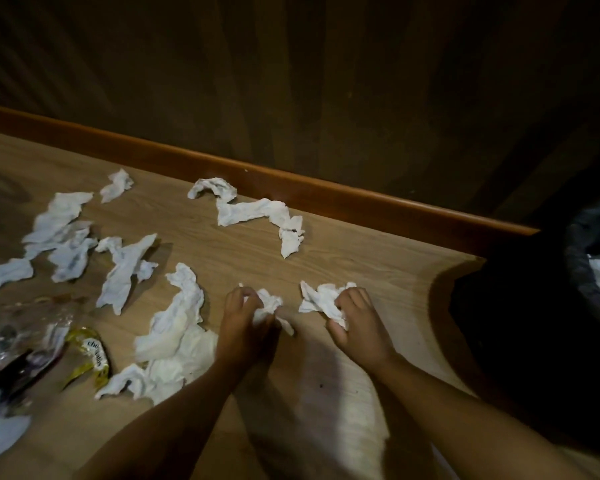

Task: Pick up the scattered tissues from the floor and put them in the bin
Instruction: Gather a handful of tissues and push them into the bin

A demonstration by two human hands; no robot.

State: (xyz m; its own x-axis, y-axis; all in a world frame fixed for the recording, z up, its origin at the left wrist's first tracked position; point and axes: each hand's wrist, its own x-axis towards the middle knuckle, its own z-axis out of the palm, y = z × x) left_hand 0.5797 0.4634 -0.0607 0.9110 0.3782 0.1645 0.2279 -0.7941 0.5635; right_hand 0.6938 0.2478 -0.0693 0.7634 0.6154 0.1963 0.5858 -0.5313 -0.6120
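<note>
Several crumpled white tissues lie scattered on the wooden floor [343, 258]. My left hand [246, 327] is closed on a small crumpled tissue [270, 304] at the centre. My right hand [357, 323] grips another tissue [317, 297] just to the right of it. A long twisted tissue [257, 211] lies farther off, near the skirting board. A heap of tissues [174, 344] sits left of my left hand. The bin [582, 271], lined with a dark bag, stands at the right edge with something white inside.
A brown skirting board [326, 188] runs along the dark wall. Plastic wrappers [25, 344] and a yellow wrapper [90, 355] lie at the lower left among more tissues [63, 237]. The bin's surroundings are in deep shadow.
</note>
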